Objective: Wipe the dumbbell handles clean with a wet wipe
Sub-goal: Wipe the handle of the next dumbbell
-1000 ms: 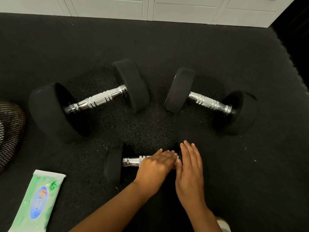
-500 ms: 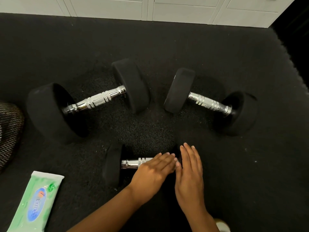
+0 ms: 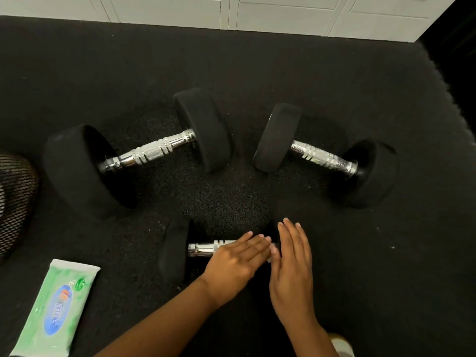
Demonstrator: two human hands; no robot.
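Head view: small black-ended chrome-handled dumbbell (image 3: 180, 249) on black rubber floor (image 3: 334, 73). Left hand (image 3: 235, 261), fingers straight, lies on handle; wipe beneath not visible. Right hand (image 3: 292, 266) flat just beside. Green wet-wipe pack (image 3: 55, 307) left of dumbbell. Judged: wiping first handle; next, rub along handle.

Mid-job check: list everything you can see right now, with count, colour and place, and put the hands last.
dumbbells: 3, black ends with chrome handles; large one far left, medium one far right, small one nearest, under the hands
wet wipe pack: 1, green with a blue label, near left on the floor
floor mat: 1, black, under everything
mesh object: 1, dark, left edge, partly cut off
cabinet fronts: white, along the far edge
white scrap: small, between the fingertips on the small handle; possibly a wipe
left hand: fingers straight, laid over the small dumbbell's handle
right hand: fingers straight, beside the left
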